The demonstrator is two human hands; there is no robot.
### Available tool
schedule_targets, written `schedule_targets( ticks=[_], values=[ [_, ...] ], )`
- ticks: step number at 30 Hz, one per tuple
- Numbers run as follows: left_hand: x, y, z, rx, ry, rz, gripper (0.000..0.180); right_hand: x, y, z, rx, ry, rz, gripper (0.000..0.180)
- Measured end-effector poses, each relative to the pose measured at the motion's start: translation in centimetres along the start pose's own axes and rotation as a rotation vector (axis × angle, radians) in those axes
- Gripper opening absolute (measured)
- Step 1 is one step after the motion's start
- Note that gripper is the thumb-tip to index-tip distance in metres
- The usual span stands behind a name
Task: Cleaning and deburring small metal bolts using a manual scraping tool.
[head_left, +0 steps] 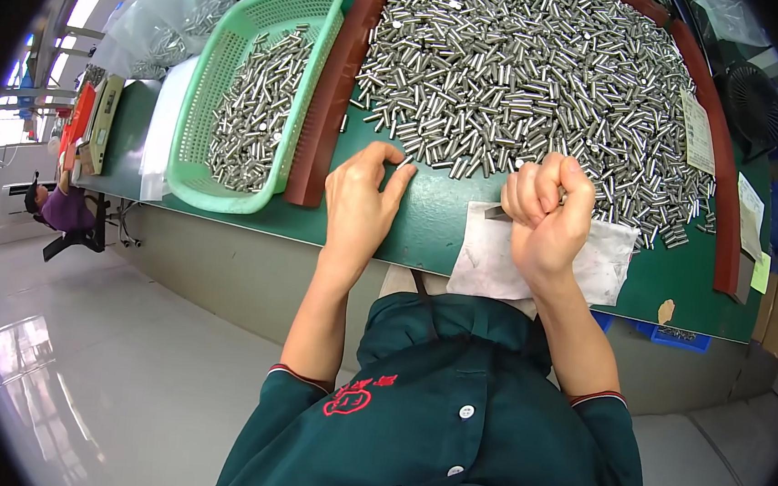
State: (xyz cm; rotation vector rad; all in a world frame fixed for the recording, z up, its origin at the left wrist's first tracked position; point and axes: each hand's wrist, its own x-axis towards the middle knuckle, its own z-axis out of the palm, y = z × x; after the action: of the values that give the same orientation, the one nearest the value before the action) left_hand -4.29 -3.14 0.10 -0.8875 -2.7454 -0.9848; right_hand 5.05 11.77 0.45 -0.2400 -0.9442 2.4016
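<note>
A wide heap of short shiny metal pins (530, 80) covers the green tabletop (422, 223) in front of me. My left hand (358, 199) is at the heap's near left edge, thumb and forefinger pinched on what looks like one small metal pin (405, 162). Curled into a fist, my right hand (551, 210) is above a stained white cloth (474, 263) at the near edge of the heap. A grey, flat-looking tip (497, 212) pokes out beside its fingers; the fingers hide the rest of what they hold.
Left of the heap stands a green plastic basket (214, 200) partly filled with pins. Reddish-brown strips (315, 160) border the heap. Clear bags (140, 36) of pins lie far left, and a black fan (755, 103) stands far right. Another person (67, 209) sits at far left.
</note>
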Motion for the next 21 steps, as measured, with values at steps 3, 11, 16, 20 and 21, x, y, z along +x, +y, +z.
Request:
schedule_targets(
  ticks=[3,11,16,20,21],
  values=[
    [0.0,-0.1,0.1,-0.024,-0.041,-0.029,0.013,0.0,0.0,-0.1,-0.004,0.007,-0.002,0.037],
    [-0.6,-0.1,-0.3,-0.545,-0.086,-0.208,0.006,0.1,0.1,-0.1,-0.01,0.002,0.001,0.035],
    [-0.9,0.1,-0.4,-0.716,-0.135,-0.231,0.006,0.0,0.0,-0.1,-0.061,-0.037,0.003,0.035],
    [-1.2,0.4,-0.5,-1.131,-0.266,-0.453,0.006,-0.1,0.1,-0.2,-0.012,0.004,0.003,0.034],
    [-1.4,0.6,-0.3,-1.031,-0.263,-0.417,0.006,-0.1,0.1,-0.2,-0.007,0.003,0.005,0.034]
  ],
)
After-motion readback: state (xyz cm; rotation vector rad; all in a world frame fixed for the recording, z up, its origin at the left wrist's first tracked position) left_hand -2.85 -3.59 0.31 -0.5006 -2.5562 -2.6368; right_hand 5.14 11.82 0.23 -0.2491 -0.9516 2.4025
